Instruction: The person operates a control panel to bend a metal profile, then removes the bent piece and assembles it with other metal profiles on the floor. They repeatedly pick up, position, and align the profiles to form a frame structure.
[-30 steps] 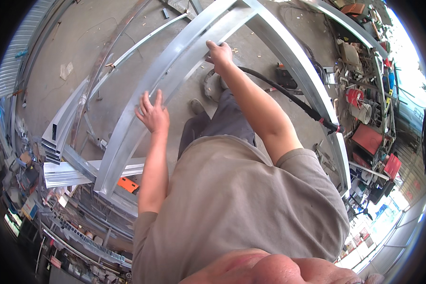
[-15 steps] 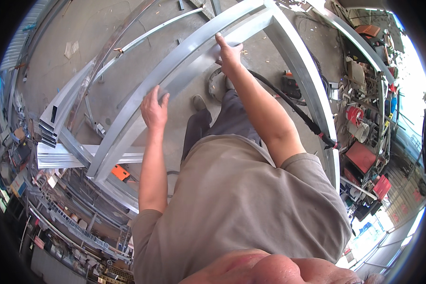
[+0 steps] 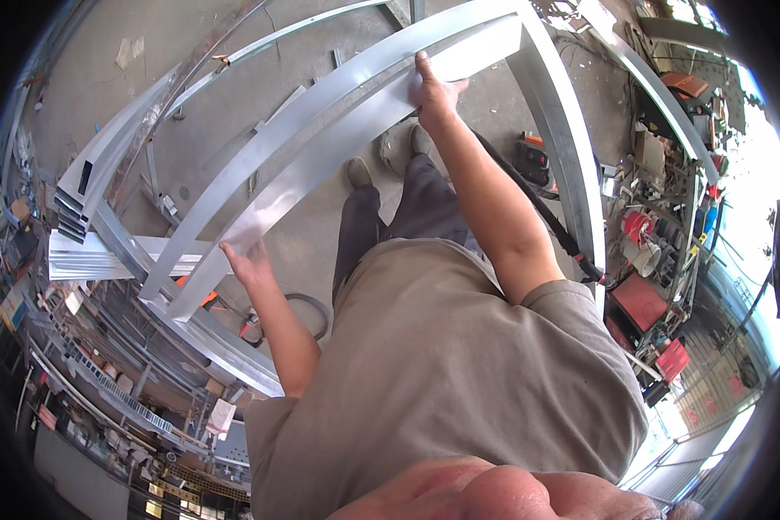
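Note:
A long silver square metal tube (image 3: 321, 156) runs across in front of me, inside the far side of a large silver metal frame (image 3: 556, 130). My right hand (image 3: 438, 97) grips this inner tube toward its right end, thumb over the top and fingers partly hidden behind it. Near its left end my left hand (image 3: 250, 264) holds the same tube from the near side, with the thumb up and the other fingers partly hidden. Beyond it lies the frame's outer tube (image 3: 277, 117), separated from the inner one by a narrow gap.
Stacked metal profiles (image 3: 104, 256) lie at the left, next to an orange tool (image 3: 206, 295) partly behind the frame. A black cable (image 3: 529, 191) crosses under my right arm. Red boxes (image 3: 637, 299) and cluttered gear line the right. My shoes (image 3: 358, 172) stand inside the frame.
My left hand has moved left and nearer along the inner tube, from lying over it to holding its near side. The gap between the two tubes looks wider. My right hand keeps its grip.

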Tool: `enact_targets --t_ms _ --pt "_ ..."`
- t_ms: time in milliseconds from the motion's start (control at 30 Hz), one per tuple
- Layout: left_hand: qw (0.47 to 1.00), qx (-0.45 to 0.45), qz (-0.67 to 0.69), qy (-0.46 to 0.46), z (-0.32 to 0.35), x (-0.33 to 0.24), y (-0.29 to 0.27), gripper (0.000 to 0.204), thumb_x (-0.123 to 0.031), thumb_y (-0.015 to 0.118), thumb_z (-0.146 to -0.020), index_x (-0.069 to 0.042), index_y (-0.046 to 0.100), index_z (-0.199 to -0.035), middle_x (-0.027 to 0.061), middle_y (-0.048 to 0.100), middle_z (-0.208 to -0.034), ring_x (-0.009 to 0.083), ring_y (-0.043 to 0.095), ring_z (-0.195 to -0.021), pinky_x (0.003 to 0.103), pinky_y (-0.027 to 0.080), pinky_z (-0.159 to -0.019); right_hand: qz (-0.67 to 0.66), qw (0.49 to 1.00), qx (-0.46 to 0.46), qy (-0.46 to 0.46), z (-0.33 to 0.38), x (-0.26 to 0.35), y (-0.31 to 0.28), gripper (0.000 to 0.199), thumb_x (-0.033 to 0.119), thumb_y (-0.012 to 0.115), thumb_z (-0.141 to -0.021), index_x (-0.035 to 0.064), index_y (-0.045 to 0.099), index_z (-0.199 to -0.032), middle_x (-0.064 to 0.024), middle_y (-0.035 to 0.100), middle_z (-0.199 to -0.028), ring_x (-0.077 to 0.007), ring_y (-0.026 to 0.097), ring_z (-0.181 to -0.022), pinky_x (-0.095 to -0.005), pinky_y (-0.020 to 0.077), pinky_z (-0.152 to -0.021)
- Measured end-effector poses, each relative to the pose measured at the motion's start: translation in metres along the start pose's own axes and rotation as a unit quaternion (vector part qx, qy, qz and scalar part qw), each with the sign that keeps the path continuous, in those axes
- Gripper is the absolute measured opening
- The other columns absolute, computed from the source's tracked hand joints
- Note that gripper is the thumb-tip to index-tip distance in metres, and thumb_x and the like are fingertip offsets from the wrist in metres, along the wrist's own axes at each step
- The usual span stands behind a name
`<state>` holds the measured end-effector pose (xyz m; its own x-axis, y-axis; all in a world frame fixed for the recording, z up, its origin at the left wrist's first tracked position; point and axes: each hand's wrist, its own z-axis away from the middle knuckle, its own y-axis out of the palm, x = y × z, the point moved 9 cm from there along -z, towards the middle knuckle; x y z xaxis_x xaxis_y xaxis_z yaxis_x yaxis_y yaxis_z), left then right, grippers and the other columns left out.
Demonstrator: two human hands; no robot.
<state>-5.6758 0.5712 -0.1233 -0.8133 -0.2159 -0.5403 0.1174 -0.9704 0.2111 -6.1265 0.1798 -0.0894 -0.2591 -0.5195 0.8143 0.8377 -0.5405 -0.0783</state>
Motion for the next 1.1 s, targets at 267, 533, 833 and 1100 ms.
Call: enact_targets --t_ms 267,533,833,1100 --pt "0.991 0.108 0.047 -0.063 -0.016 0.011 -0.02 0.024 -0.033 0.067 -0.104 -0.01 0.066 -0.098 0.0046 0.067 -0.079 0.0216 0.067 -0.079 0.041 0.059 -0.083 0.101 0.983 0.143 0.059 -0.02 -0.036 -0.005 0.051 0.028 0.071 -0.101 0.0043 0.056 -0.143 -0.0146 0.06 -0.135 -0.0297 0.059 -0.12 -0.0449 0.0492 -0.103" --pt "0.989 0.143 0.017 0.023 0.017 0.012 0.004 0.069 -0.039 0.067 -0.103 -0.018 0.034 -0.16 0.0017 0.044 -0.159 0.0249 0.037 -0.149 0.055 0.025 -0.126 0.414 0.848 0.236 -0.231 -0.049 -0.041 -0.012 0.053 0.035 0.068 -0.104 0.0061 0.054 -0.145 -0.0144 0.058 -0.144 -0.0258 0.056 -0.131 -0.0437 0.047 -0.111" --pt "0.992 0.118 0.032 0.035 0.017 0.01 -0.002 0.075 -0.029 0.069 -0.103 -0.026 0.021 -0.16 0.006 0.043 -0.155 0.0272 0.048 -0.14 0.056 0.04 -0.117 0.108 0.94 0.317 -0.064 -0.101 -0.069 -0.027 0.04 0.037 0.061 -0.107 0.0087 0.062 -0.135 -0.0081 0.062 -0.138 -0.0248 0.057 -0.129 -0.0442 0.0469 -0.112" --pt "0.996 0.066 0.022 0.047 0.052 0.003 -0.011 0.06 -0.032 0.07 -0.102 -0.021 0.04 -0.154 0.0009 0.05 -0.152 0.0224 0.046 -0.142 0.053 0.036 -0.12 0.151 0.941 0.299 -0.047 -0.074 -0.053 -0.025 0.036 0.036 0.062 -0.107 0.0071 0.065 -0.128 -0.007 0.067 -0.131 -0.0238 0.063 -0.121 -0.0417 0.0515 -0.107"
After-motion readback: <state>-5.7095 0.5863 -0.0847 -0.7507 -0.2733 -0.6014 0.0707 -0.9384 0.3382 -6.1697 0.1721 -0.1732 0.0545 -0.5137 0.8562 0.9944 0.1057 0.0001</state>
